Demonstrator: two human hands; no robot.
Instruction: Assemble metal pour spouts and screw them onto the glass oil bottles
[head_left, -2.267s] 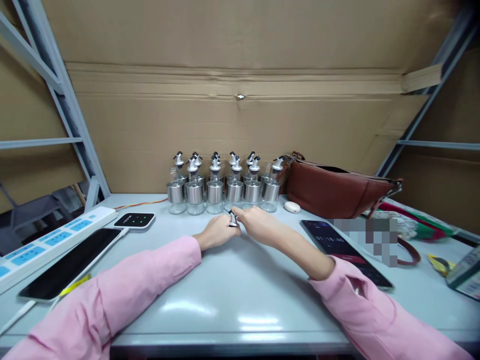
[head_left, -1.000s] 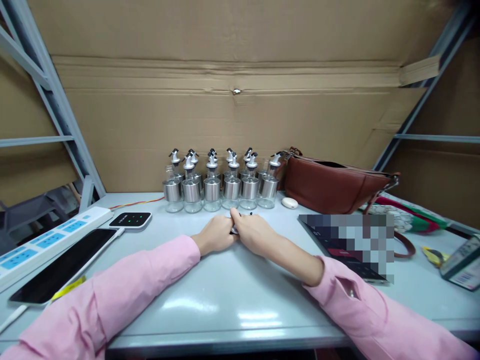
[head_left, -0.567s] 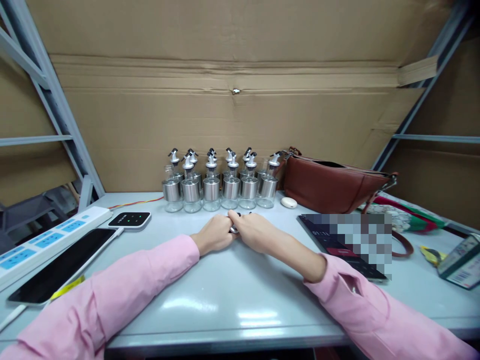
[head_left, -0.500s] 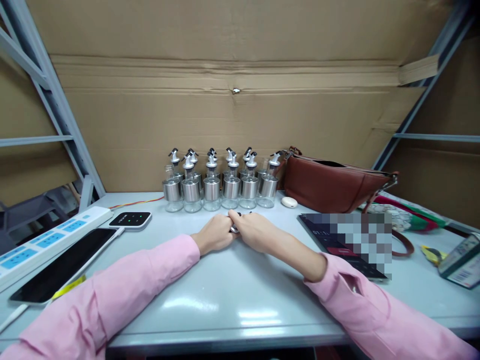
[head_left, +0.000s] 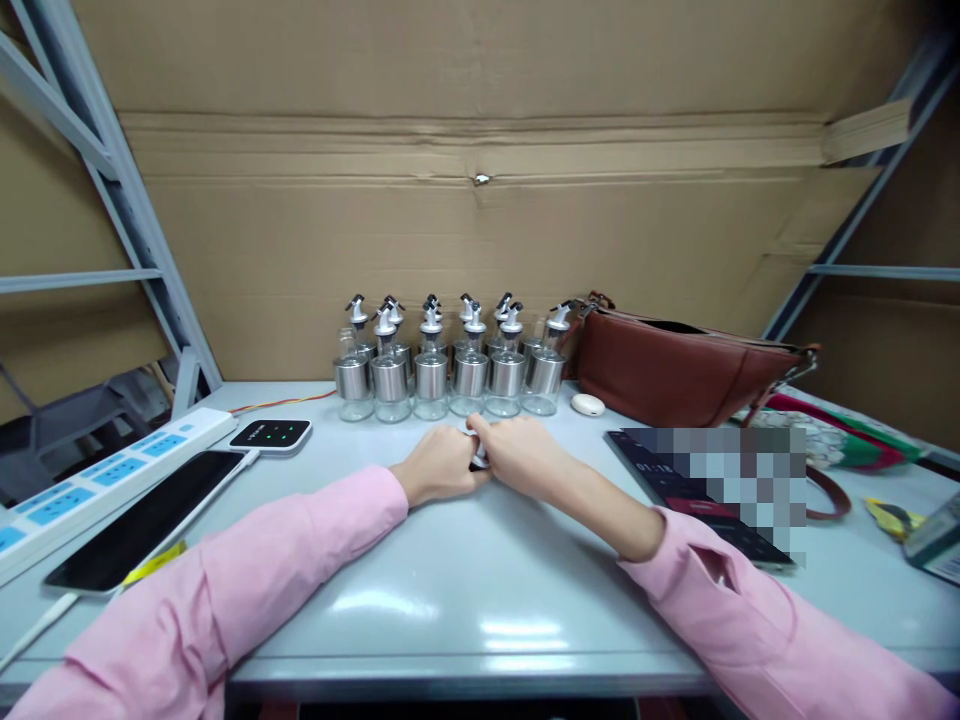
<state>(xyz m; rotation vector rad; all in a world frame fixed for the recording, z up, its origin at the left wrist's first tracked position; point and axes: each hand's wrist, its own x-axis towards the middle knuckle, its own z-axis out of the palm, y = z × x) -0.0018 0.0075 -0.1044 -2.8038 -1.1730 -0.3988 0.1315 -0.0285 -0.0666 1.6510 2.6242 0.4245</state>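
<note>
Fingers of your left hand (head_left: 439, 465) and right hand (head_left: 519, 455) pinch the small silver-and-white pourer cap (head_left: 478, 455) between them; light, rigid, likely slippery.

Bare table (head_left: 465, 590) lies open before me; bottles (head_left: 450, 375) block ahead, bag (head_left: 675, 375) and phone (head_left: 705, 500) crowd my right.

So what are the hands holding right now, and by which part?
A small silver pourer cap is pinched between the left hand and right hand; fingers hide most of it, so the exact part gripped cannot be told.
</note>
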